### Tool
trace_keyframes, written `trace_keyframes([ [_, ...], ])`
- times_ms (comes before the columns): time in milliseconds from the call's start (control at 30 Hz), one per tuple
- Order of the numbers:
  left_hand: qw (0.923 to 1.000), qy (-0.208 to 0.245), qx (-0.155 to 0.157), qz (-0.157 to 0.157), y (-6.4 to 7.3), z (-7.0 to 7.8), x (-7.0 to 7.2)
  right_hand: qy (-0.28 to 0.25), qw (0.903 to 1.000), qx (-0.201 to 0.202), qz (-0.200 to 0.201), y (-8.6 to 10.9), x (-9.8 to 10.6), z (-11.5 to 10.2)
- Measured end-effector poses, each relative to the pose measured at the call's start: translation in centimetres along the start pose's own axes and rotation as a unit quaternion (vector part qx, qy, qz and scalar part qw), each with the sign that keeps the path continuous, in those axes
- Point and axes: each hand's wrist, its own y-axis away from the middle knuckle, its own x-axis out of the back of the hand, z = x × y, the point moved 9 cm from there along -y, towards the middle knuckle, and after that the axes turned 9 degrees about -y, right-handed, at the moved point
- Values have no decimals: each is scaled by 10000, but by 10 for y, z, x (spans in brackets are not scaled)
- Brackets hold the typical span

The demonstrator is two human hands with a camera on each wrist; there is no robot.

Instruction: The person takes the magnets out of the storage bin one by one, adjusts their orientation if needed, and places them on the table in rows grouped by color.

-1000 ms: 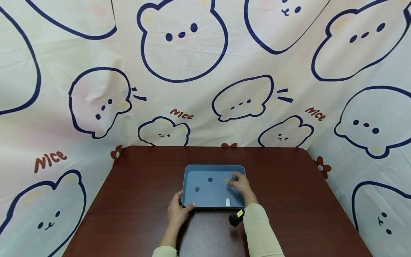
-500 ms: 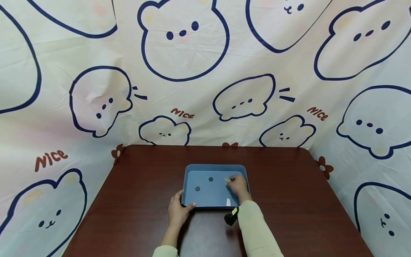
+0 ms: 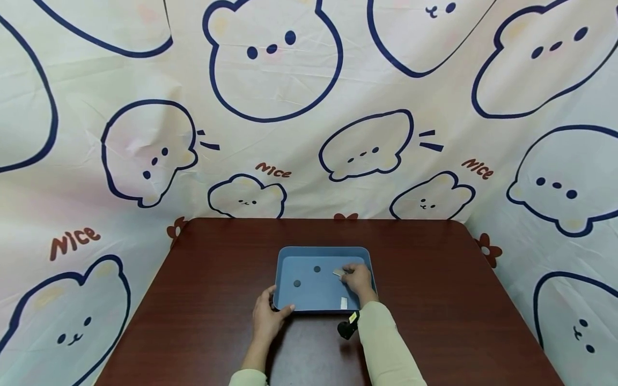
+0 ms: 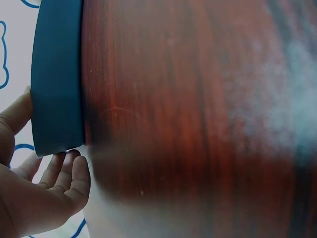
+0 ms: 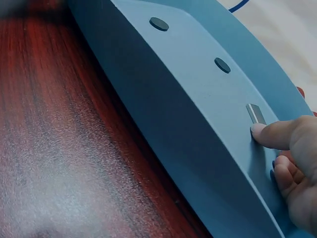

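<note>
A blue rectangular tray (image 3: 314,252) lies on the table. My left hand (image 3: 268,318) holds its near left corner, thumb on the front wall and fingers at the side; in the left wrist view the fingers curl at the tray's corner (image 4: 57,74). Over the tray's right part, my right hand (image 3: 358,279) pinches a small flat rectangular silvery block (image 3: 339,273). The right wrist view has the thumb against this block (image 5: 256,113), low over the tray floor. Two dark round discs, a farther one (image 3: 316,269) and a nearer one (image 3: 296,283), lie left of it.
A small whitish rectangular piece (image 3: 344,303) sits by the tray's front wall. The brown wooden table (image 3: 217,268) surrounds the tray. A black wrist camera (image 3: 346,328) hangs from the right sleeve. Cartoon-printed cloth (image 3: 309,150) stands behind and beside the table.
My right hand has shifted slightly left and nearer with the silvery block, which shows more from between the fingers. The left hand, tray and discs stay in place.
</note>
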Motion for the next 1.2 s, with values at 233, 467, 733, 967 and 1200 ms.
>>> trace_keyframes([
  [233, 10000, 71, -35, -5, 0, 0, -2, -45, 9997, -73, 224, 1, 5, -2],
  [467, 9999, 114, 54, -4, 0, -2, -3, 196, 9998, -64, -26, -1, 1, -4],
  [733, 9997, 168, 149, -39, 1, -5, -2, 370, 9989, 36, -270, 1, -2, -5],
  [967, 9999, 84, 92, -12, 2, -3, -3, 65, 9994, 234, -244, 8, -1, -6],
  [1200, 9999, 108, 77, 51, 2, -4, -1, -767, 9963, 124, -353, 11, 1, 0],
])
